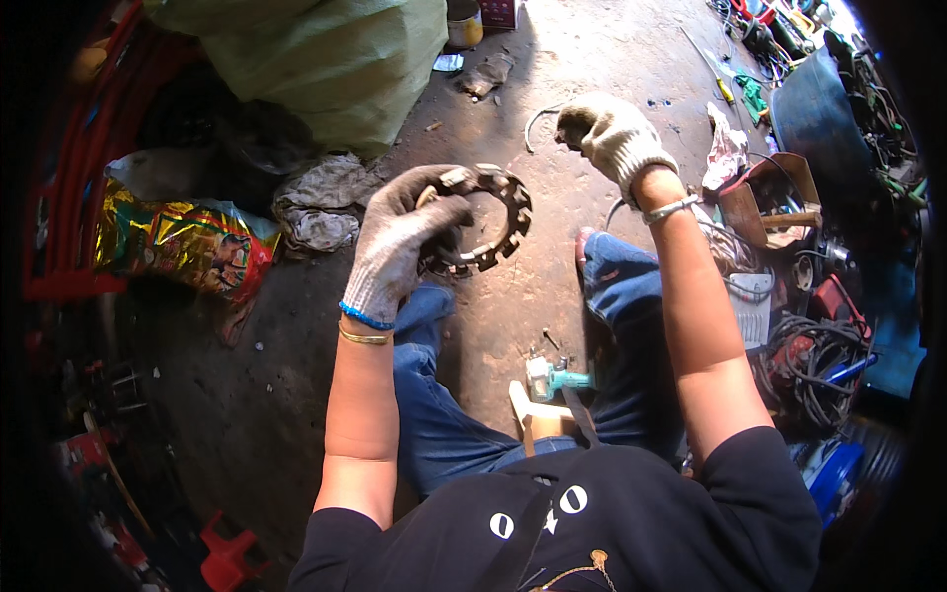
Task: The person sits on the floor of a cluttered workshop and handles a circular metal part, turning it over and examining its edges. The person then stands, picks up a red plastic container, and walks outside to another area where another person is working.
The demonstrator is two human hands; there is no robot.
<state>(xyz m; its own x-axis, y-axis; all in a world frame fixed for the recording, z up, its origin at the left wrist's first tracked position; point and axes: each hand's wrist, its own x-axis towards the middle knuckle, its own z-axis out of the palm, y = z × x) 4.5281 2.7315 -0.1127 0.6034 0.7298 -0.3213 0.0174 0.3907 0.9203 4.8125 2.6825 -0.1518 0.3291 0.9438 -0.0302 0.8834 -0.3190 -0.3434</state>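
My left hand point(400, 242), in a dirty grey knit glove, grips a toothed metal ring point(493, 212) with blocky segments around its rim, held up above the concrete floor. My right hand point(610, 133), in a whitish knit glove, is raised to the right of the ring and curled closed; whether it holds anything small I cannot see. A bracelet sits on each wrist. Below, my knees in blue jeans show between the forearms.
A teal power tool point(554, 378) lies between my legs. Tangled cables and tools point(814, 345) pile at the right. A green sack point(326, 59), a crumpled rag point(321, 202) and a colourful foil bag point(192, 247) lie at the left. A red stool point(229, 557) stands lower left.
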